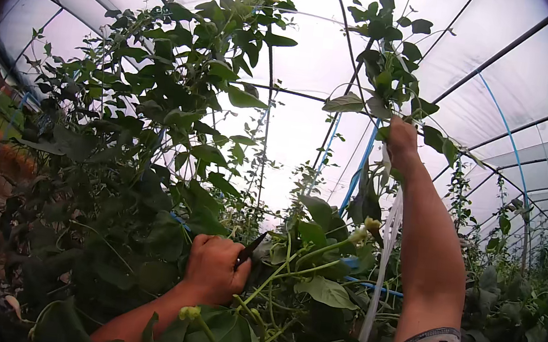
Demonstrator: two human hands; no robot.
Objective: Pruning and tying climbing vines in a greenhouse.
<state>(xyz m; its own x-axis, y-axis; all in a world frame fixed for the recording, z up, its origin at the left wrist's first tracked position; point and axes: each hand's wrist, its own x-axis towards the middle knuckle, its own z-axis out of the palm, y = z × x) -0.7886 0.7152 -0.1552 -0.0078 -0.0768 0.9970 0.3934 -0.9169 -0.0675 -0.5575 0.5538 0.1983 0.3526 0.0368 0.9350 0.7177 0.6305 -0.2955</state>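
My left hand (216, 269) is low at the middle, closed around a knife (250, 250) with a dark blade that points up and to the right. Leafy vines surround it, with a pale green stem (265, 283) just to its right. High at the right, my right hand (402, 138) is raised with the arm stretched out, and its fingers are wrapped around a bunch of leafy climbing vine (393, 78). The leaves partly hide those fingers. White plastic twine (384, 256) hangs below the raised hand, beside the forearm.
Dense climbing vines (162, 80) rise at the left. Metal hoops (493, 59) carry the plastic film of a greenhouse overhead. Blue twine (360, 169) runs down near the raised arm, and a blue cord (505, 122) hangs farther right. More trellised plants stand at the far right.
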